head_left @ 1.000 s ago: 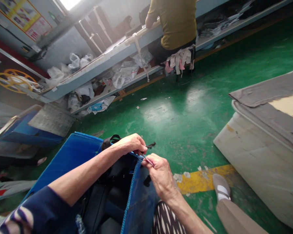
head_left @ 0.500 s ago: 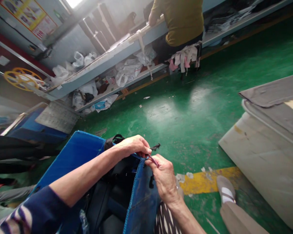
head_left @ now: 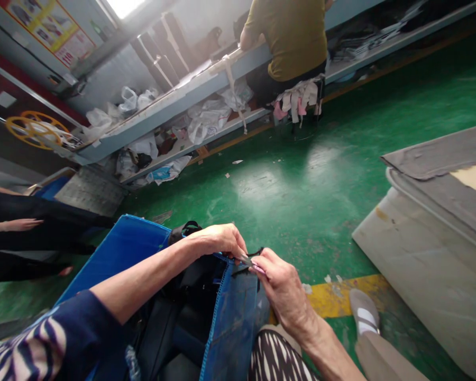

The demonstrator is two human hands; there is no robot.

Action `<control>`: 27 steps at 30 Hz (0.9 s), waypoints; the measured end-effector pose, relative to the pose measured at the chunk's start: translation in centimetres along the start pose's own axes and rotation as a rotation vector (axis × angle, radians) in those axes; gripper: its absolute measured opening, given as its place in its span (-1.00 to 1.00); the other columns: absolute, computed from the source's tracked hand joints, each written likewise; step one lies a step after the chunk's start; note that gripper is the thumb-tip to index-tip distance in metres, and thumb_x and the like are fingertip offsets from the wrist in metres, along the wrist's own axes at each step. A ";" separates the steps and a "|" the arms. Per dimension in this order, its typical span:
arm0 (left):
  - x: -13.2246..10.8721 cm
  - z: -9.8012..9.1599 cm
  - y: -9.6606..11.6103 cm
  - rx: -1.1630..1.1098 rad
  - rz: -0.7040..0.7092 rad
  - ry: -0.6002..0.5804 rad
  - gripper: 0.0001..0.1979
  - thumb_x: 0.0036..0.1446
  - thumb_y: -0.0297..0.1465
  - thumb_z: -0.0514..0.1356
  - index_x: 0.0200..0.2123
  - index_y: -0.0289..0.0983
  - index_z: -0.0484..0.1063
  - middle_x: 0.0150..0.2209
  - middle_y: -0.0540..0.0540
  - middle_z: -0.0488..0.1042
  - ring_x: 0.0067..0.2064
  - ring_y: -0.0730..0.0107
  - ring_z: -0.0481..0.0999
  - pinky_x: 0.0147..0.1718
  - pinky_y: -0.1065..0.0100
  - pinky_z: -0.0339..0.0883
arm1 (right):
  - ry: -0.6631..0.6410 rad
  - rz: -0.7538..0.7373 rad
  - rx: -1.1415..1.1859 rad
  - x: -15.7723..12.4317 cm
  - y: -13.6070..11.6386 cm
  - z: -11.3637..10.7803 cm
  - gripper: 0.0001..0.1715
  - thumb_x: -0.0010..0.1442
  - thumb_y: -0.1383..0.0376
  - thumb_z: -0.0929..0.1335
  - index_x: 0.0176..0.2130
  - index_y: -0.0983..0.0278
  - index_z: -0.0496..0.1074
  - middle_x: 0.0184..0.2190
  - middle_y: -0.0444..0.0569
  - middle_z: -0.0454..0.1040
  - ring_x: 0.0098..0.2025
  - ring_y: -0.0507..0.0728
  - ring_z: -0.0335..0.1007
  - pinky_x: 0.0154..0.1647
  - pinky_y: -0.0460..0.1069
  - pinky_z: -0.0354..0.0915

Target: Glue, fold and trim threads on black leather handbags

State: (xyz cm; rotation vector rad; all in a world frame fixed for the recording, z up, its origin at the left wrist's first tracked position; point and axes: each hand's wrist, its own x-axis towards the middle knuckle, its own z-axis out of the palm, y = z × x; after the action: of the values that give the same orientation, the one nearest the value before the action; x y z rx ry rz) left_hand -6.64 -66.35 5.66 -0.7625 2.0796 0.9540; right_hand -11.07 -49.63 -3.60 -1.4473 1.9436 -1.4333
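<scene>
My left hand [head_left: 224, 239] is closed in a pinch over the corner of a blue box, on a dark frayed strip [head_left: 241, 269]. Against its fingertips, my right hand [head_left: 282, 280] grips a small pink-handled tool [head_left: 257, 269] with a grey, blade-like end, which looks like thread snips. The fingers hide most of the tool and part of the strip. Below my hands stands the blue box [head_left: 232, 323], its edge bound in blue stitching. Black pieces [head_left: 158, 323] fill it, and a black strap loop [head_left: 190, 227] rises at its far edge.
A pale bin [head_left: 416, 254] with grey cloth on top stands at right. Along the wall runs a bench [head_left: 170, 100] with plastic bags beneath; a person [head_left: 293, 37] sits at it. Another person's dark-clothed legs [head_left: 27, 227] are at left. A yellow line [head_left: 333, 296] crosses the green floor.
My right hand has shifted slightly right and down, and the tool's grey end now shows between my hands. At left, the other person's legs and hand have moved.
</scene>
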 end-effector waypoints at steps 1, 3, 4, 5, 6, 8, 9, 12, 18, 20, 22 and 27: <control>0.0 0.0 0.1 0.014 -0.001 -0.007 -0.80 -0.20 -0.29 0.22 -0.52 -0.30 0.53 -0.65 0.08 0.34 -0.57 0.56 0.21 -0.62 0.50 -0.02 | -0.027 -0.007 -0.035 0.0 0.1 -0.6 -0.55 0.32 0.18 0.09 -0.37 0.27 0.42 -0.43 -0.06 0.32 -0.47 0.04 0.31 -0.44 -0.09 0.14; 0.0 0.1 0.4 0.034 -0.011 -0.022 -0.82 -0.22 -0.32 0.22 -0.51 -0.29 0.54 -0.65 0.09 0.33 -0.57 0.56 0.21 -0.62 0.50 -0.02 | -0.057 -0.011 -0.091 0.0 0.2 -1.6 -0.52 0.32 0.16 0.07 -0.37 0.27 0.42 -0.43 -0.06 0.32 -0.47 0.04 0.32 -0.46 -0.09 0.13; -0.1 0.1 0.6 0.049 -0.020 -0.026 -0.82 -0.22 -0.32 0.22 -0.50 -0.28 0.54 -0.66 0.10 0.32 -0.57 0.56 0.21 -0.62 0.50 -0.02 | -0.056 -0.021 -0.123 -0.1 0.2 -1.9 -0.50 0.32 0.14 0.06 -0.37 0.27 0.42 -0.44 -0.06 0.32 -0.48 0.04 0.32 -0.48 -0.09 0.11; -0.2 0.2 0.9 0.071 -0.031 -0.026 -0.82 -0.22 -0.33 0.21 -0.49 -0.27 0.54 -0.67 0.11 0.30 -0.57 0.56 0.20 -0.62 0.50 -0.03 | -0.042 -0.032 -0.160 -0.1 0.2 -2.1 -0.48 0.32 0.13 0.04 -0.38 0.27 0.41 -0.44 -0.06 0.32 -0.49 0.05 0.32 -0.50 -0.08 0.10; -0.3 0.3 1.2 0.101 -0.042 -0.025 -0.83 -0.22 -0.35 0.20 -0.49 -0.27 0.53 -0.68 0.11 0.27 -0.57 0.57 0.19 -0.62 0.50 -0.03 | -0.022 -0.044 -0.196 -0.1 0.1 -2.2 -0.45 0.32 0.12 0.03 -0.39 0.28 0.41 -0.45 -0.05 0.32 -0.50 0.05 0.32 -0.51 -0.08 0.08; -0.6 0.5 1.8 0.174 -0.060 -0.026 -0.86 -0.21 -0.38 0.17 -0.53 -0.28 0.50 -0.69 0.13 0.21 -0.58 0.57 0.16 -0.62 0.49 -0.06 | 0.028 -0.072 -0.262 -0.1 0.0 -2.2 -0.43 0.33 0.13 0.01 -0.40 0.29 0.40 -0.45 -0.04 0.31 -0.50 0.06 0.31 -0.52 -0.06 0.06; -0.7 0.5 2.1 0.209 -0.064 -0.031 -0.88 -0.21 -0.39 0.15 -0.55 -0.29 0.47 -0.69 0.13 0.18 -0.58 0.56 0.14 -0.62 0.49 -0.07 | 0.047 -0.084 -0.287 -0.1 0.0 -2.1 -0.44 0.33 0.15 0.01 -0.40 0.30 0.39 -0.45 -0.03 0.30 -0.50 0.06 0.30 -0.51 -0.06 0.06; -0.9 0.6 2.4 0.278 -0.036 -0.070 -0.90 -0.18 -0.41 0.09 -0.60 -0.29 0.38 -0.68 0.13 0.12 -0.58 0.56 0.10 -0.62 0.47 -0.09 | 0.048 -0.096 -0.343 0.1 0.1 -1.9 -0.55 0.33 0.25 0.05 -0.38 0.30 0.38 -0.43 -0.03 0.30 -0.47 0.07 0.31 -0.49 -0.06 0.06; -1.0 0.0 2.5 0.330 0.048 -0.222 -0.94 -0.18 -0.43 0.09 -0.62 -0.28 0.29 -0.68 0.12 0.07 -0.59 0.55 0.07 -0.63 0.44 -0.11 | 0.037 -0.005 -0.443 1.0 0.6 -1.3 -0.76 0.28 0.34 0.18 -0.38 0.26 0.36 -0.39 -0.08 0.33 -0.48 0.06 0.31 -0.51 -0.06 0.03; -0.9 0.0 2.7 0.340 0.057 -0.219 -0.83 -0.15 -0.33 0.16 -0.65 -0.28 0.27 -0.68 0.12 0.06 -0.59 0.55 0.07 -0.64 0.43 -0.11 | 0.043 0.012 -0.415 1.3 0.7 -1.1 -0.75 0.28 0.31 0.18 -0.38 0.25 0.36 -0.38 -0.08 0.34 -0.48 0.06 0.32 -0.51 -0.07 0.04; -0.8 0.3 2.9 0.345 0.040 -0.155 -0.75 -0.13 -0.24 0.21 -0.65 -0.29 0.31 -0.69 0.11 0.10 -0.59 0.54 0.10 -0.64 0.43 -0.09 | 0.057 0.017 -0.347 1.4 0.7 -0.9 -0.68 0.30 0.27 0.14 -0.39 0.25 0.36 -0.39 -0.07 0.34 -0.48 0.06 0.33 -0.50 -0.07 0.08; 0.2 1.0 2.4 0.263 0.046 -0.154 -0.75 -0.10 -0.27 0.27 -0.67 -0.30 0.41 -0.68 0.04 0.30 -0.58 0.49 0.27 -0.60 0.44 0.07 | 0.175 0.052 -0.086 -0.2 0.4 -1.0 -0.56 0.29 0.10 0.08 -0.29 0.23 0.40 -0.32 0.01 0.41 -0.41 0.11 0.39 -0.38 -0.04 0.22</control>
State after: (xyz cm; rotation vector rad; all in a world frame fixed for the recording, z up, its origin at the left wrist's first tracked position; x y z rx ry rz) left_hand -8.15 -64.26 5.93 -0.4918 2.0421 0.7198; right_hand -11.94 -48.94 -3.53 -1.3351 2.1562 -1.5160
